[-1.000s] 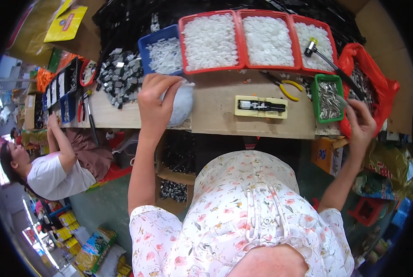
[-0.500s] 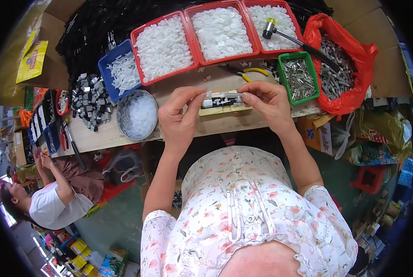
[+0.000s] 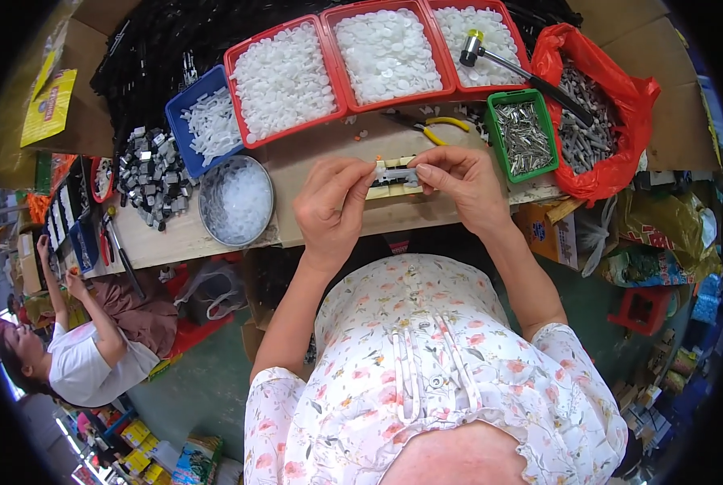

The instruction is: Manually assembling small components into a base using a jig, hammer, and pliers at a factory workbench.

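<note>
A cream-coloured block (image 3: 390, 192) lies near the front edge of the wooden bench, with a small grey-and-black part (image 3: 395, 175) along its top. My left hand (image 3: 331, 202) is at the left end of that part, thumb and forefinger closed in a pinch; anything between the tips is too small to make out. From the other side my right hand (image 3: 464, 184) pinches the right end of the grey-and-black part between thumb and fingers. Beyond my right hand lie pliers with yellow handles (image 3: 446, 122). A round metal bowl (image 3: 201, 206) of white pieces stands left of my left hand.
Red trays (image 3: 341, 65) of white plastic pieces line the back. A hammer (image 3: 523, 77) lies across the right tray and a red bag (image 3: 644, 105) of grey parts. A green bin (image 3: 551, 133) holds metal pins; a blue bin (image 3: 172, 109) holds white pieces. A co-worker (image 3: 95, 356) sits left.
My left hand has shifted slightly right, closer to my right hand. My right hand stays at the part's right end. The co-worker's hands have moved apart, one reaching farther out.
</note>
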Demonstrator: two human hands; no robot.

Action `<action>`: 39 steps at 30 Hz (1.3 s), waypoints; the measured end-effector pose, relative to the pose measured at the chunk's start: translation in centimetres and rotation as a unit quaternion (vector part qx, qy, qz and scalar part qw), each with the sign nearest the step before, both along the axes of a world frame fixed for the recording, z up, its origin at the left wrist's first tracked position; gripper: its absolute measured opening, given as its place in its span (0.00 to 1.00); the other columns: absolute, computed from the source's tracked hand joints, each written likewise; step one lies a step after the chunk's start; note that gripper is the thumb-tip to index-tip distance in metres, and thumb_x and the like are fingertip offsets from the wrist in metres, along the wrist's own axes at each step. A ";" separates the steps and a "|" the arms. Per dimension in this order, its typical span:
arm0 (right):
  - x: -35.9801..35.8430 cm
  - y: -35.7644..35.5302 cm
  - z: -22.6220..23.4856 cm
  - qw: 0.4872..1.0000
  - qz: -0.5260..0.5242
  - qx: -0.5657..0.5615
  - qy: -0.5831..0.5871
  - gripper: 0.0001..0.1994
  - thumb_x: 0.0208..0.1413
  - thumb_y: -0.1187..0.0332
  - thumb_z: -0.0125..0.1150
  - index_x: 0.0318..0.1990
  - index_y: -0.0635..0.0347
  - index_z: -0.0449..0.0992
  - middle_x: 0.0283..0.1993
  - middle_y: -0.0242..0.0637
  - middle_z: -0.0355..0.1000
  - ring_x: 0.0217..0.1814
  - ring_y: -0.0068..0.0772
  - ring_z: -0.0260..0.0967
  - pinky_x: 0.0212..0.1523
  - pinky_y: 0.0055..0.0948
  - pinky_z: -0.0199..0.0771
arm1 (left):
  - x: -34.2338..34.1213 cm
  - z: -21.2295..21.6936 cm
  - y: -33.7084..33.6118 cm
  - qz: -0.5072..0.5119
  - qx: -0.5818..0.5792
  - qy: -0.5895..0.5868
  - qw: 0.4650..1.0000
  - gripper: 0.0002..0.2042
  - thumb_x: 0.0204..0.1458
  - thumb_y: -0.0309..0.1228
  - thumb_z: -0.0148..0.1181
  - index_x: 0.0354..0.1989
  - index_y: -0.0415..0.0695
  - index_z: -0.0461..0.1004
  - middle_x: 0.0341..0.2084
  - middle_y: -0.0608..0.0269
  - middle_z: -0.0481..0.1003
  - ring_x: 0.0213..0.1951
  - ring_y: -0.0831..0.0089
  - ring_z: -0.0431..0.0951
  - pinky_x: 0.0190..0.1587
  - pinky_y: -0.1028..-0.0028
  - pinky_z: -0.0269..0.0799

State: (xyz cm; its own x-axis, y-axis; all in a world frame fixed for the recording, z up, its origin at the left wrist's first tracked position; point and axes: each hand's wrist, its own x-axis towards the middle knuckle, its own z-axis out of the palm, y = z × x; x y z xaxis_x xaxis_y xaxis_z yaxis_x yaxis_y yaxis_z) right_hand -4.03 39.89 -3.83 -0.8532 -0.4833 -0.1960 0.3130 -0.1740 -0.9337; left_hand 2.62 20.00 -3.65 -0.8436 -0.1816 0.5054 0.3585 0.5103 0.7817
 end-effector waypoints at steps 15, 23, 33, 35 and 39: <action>-1.6 3.4 1.2 0.911 0.063 0.246 0.326 0.16 0.48 0.73 0.71 0.45 0.67 0.78 0.41 0.39 0.75 0.42 0.31 0.73 0.45 0.29 0.72 | -0.9 -1.1 2.1 -0.020 0.009 -0.055 0.998 0.08 0.48 0.20 0.68 0.38 0.37 0.81 0.33 0.55 0.79 0.34 0.62 0.77 0.36 0.69 0.73; -1.5 3.7 0.8 0.855 0.085 0.346 0.377 0.15 0.47 0.73 0.71 0.43 0.63 0.79 0.46 0.39 0.71 0.48 0.38 0.72 0.44 0.32 0.73 | -1.2 -2.5 1.3 -0.049 -0.137 -0.048 0.988 0.14 0.42 0.22 0.70 0.40 0.39 0.80 0.35 0.58 0.76 0.41 0.57 0.72 0.42 0.62 0.70; -1.7 2.9 0.2 0.826 0.094 0.352 0.431 0.16 0.45 0.73 0.72 0.43 0.63 0.78 0.47 0.40 0.70 0.52 0.42 0.70 0.48 0.35 0.72 | -1.4 -2.6 1.4 -0.045 -0.150 -0.051 0.986 0.13 0.43 0.24 0.71 0.40 0.40 0.81 0.35 0.58 0.76 0.41 0.58 0.73 0.44 0.63 0.71; -1.7 2.8 0.2 0.838 0.094 0.352 0.407 0.16 0.45 0.73 0.72 0.43 0.63 0.78 0.48 0.41 0.70 0.52 0.43 0.70 0.50 0.36 0.71 | -1.7 -2.6 1.7 -0.043 -0.166 -0.026 0.985 0.11 0.44 0.24 0.70 0.38 0.41 0.81 0.34 0.59 0.76 0.41 0.58 0.73 0.44 0.62 0.71; -1.6 2.8 0.0 0.848 0.077 0.343 0.397 0.16 0.45 0.74 0.72 0.44 0.62 0.78 0.48 0.41 0.70 0.53 0.43 0.69 0.52 0.37 0.70 | -2.3 -3.6 2.1 -0.065 -0.190 -0.009 0.980 0.10 0.44 0.24 0.69 0.36 0.43 0.80 0.34 0.61 0.75 0.44 0.59 0.73 0.46 0.60 0.69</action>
State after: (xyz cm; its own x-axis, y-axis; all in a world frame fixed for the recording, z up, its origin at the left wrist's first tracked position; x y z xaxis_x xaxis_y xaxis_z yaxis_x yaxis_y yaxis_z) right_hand -5.60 42.67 -3.85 -0.7846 -0.6062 0.1299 -0.4923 0.4818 -0.7249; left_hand 0.34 22.05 -7.25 -0.8566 0.1256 0.5005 0.4273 0.7162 0.5517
